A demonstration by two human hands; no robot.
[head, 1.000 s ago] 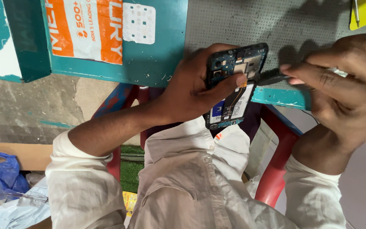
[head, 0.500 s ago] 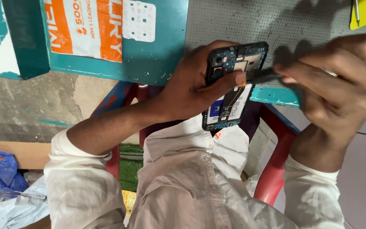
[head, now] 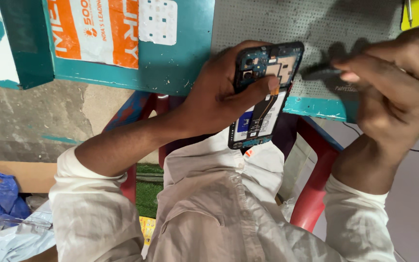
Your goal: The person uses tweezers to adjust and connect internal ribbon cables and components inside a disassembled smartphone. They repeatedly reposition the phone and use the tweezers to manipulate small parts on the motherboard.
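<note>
The phone [head: 265, 97] with its back cover off is light and stiff, but I judge it fragile: the circuit board, the camera parts and the thin black flex cable lie bare, so a push in the wrong place could harm them. It is best to take it by the long side edges of the frame, and not by the open inside. The frame may also be a little slippery, so the grip should be firm but not pressing.

It looks like this: a dark blue frame, a board with camera modules at the upper end, a pale battery with a blue label in the lower part, and a black cable which runs along it. I hold it in the air just before the edge of the desk [head: 180, 68], above my lap.

My left hand [head: 219, 97] is grasping the phone, fingers behind it and the thumb laid across the front near the board. My right hand [head: 394, 92] is closed around a thin dark tool [head: 318, 73], whose tip points at the upper end of the phone; the hand is blurred, so I cannot tell if the tip touches.

On the teal desk lies a grey perforated mat [head: 287, 24] and an orange printed sheet [head: 93, 29]. Under me is a red plastic chair [head: 316, 194]
</note>
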